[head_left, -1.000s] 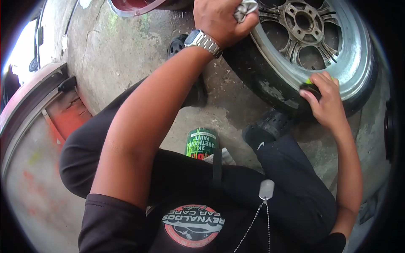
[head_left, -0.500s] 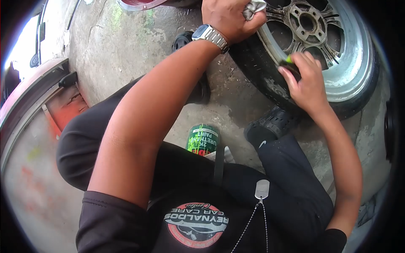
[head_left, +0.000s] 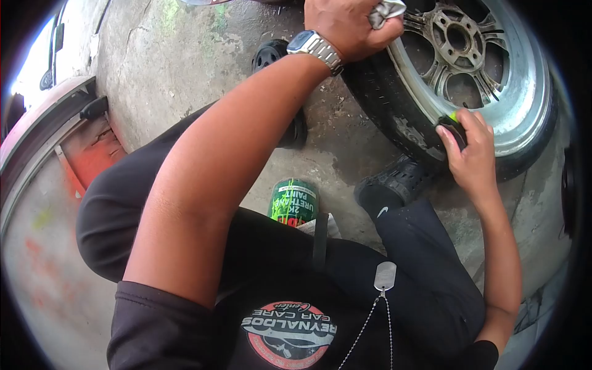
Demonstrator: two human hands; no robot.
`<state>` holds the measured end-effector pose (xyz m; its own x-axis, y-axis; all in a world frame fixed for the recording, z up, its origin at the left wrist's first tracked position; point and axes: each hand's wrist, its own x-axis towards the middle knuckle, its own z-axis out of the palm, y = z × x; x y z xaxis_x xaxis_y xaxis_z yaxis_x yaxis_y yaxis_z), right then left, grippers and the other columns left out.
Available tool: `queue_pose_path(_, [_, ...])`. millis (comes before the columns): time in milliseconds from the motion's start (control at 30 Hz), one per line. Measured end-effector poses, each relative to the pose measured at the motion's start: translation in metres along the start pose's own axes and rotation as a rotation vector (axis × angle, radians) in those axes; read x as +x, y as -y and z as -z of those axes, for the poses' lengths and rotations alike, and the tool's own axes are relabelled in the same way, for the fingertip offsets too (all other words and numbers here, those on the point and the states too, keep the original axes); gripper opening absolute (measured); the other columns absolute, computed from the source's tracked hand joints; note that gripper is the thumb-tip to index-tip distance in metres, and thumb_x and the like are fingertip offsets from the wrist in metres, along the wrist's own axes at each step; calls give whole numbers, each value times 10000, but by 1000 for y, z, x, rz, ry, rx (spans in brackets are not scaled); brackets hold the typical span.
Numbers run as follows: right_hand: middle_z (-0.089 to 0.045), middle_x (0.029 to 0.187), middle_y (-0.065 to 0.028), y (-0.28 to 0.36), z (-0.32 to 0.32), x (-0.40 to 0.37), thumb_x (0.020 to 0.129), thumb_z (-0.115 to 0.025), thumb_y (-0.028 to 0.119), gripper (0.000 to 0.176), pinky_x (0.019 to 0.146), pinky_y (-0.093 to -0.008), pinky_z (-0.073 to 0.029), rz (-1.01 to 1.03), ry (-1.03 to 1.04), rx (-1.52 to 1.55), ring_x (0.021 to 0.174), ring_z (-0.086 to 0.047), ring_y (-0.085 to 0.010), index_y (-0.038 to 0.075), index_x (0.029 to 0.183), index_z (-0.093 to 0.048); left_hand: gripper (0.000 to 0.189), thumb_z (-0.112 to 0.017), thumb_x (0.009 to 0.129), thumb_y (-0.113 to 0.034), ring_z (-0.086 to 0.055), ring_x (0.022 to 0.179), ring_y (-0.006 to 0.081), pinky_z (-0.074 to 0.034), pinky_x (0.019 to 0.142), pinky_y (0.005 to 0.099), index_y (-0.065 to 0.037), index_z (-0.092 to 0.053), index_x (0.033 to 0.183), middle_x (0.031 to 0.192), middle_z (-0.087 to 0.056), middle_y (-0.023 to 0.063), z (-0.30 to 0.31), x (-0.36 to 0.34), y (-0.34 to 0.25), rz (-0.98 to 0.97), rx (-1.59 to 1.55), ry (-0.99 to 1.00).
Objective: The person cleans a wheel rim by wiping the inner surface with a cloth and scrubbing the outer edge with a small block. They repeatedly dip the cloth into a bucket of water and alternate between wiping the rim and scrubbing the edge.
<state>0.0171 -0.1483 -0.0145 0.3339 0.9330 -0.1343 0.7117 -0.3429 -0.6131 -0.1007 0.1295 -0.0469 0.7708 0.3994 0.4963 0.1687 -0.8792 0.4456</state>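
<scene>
A silver-grey alloy wheel (head_left: 523,120) with dirty spokes, fitted in a black tire (head_left: 385,102), lies at the upper right. My right hand (head_left: 473,154) pinches a dark pad (head_left: 454,131) with a bright yellow-green edge against the near lip of the rim. My left hand (head_left: 351,28), a metal watch (head_left: 314,49) on its wrist, is closed around a crumpled grey-white cloth (head_left: 386,13). That hand is at the tire's left side; whether it presses on the tire is hidden.
A green can of urethane paint (head_left: 295,200) stands on the concrete floor (head_left: 185,58) between my legs. My shoes (head_left: 394,182) are close to the tire. To the left is a curved panel (head_left: 43,271) with red patches. Part of a reddish object shows at the top edge.
My right hand has moved with the pad slightly right and down along the rim's lip. The left hand and the wheel appear shifted slightly right in view.
</scene>
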Motion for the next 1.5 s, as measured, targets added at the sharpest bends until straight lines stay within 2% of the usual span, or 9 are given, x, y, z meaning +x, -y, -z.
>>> queue_pose_path(133, [-645,880,-142,14,-21,35,908,-772,240,257,766,-464,-422,112,-86,30,848,-613,-362,51,1026,-644,291,-738,744,-340,-597,884,344,-476,776,477,-85,-654,855,934,-594,129,1,0,-6,4,25,14])
queue_pose_path(367, [-660,870,-157,-13,0,-11,896,-794,190,249,777,-435,-487,-132,-9,256,817,-617,-354,3,989,-659,281,-736,744,-328,-598,877,343,-473,771,474,-85,-654,859,934,-596,129,3,-2,1,-7,-2,1])
queue_pose_path(533, [-658,856,-168,16,-25,57,900,-786,233,262,739,-451,-468,13,-25,193,814,-603,-356,24,991,-657,270,-733,746,-321,-599,884,341,-474,775,476,-87,-661,861,938,-597,128,4,0,-5,-12,-19,26])
queue_pose_path(767, [-619,822,-155,-8,-2,0,898,-781,174,215,733,-414,-468,-116,13,249,800,-580,-316,9,952,-654,283,-736,740,-330,-600,892,340,-476,779,473,-88,-664,866,943,-600,127,6,-3,-3,9,19,35])
queue_pose_path(867, [-604,818,-155,13,-26,42,908,-784,206,245,703,-423,-453,-19,-81,211,751,-566,-321,12,978,-650,288,-740,737,-334,-602,887,340,-476,776,473,-87,-663,862,938,-602,126,3,2,-4,-11,5,22])
queue_pose_path(967, [-601,816,-163,13,-16,42,905,-789,219,266,702,-428,-452,-125,24,246,749,-561,-342,10,983,-645,288,-744,735,-334,-603,880,341,-477,773,472,-87,-664,860,930,-603,124,7,0,-2,-21,-20,28])
queue_pose_path(1100, [-598,819,-171,-10,4,-7,893,-794,203,267,726,-426,-451,-71,-44,220,788,-567,-324,-5,991,-658,280,-746,736,-329,-602,883,340,-478,772,468,-91,-665,860,932,-602,120,3,-1,-3,2,-18,1])
queue_pose_path(1300, [-644,870,-137,22,-28,54,877,-796,194,257,728,-446,-458,65,-115,171,818,-588,-354,6,970,-647,284,-752,741,-334,-600,910,337,-473,787,468,-94,-667,867,939,-600,117,6,1,-6,9,-3,34])
queue_pose_path(1500, [-643,895,-123,-9,2,-6,869,-789,192,240,786,-438,-448,-48,-2,133,859,-583,-329,24,972,-651,287,-751,744,-334,-599,912,341,-472,789,473,-93,-665,873,956,-602,126,5,0,-8,42,47,36])
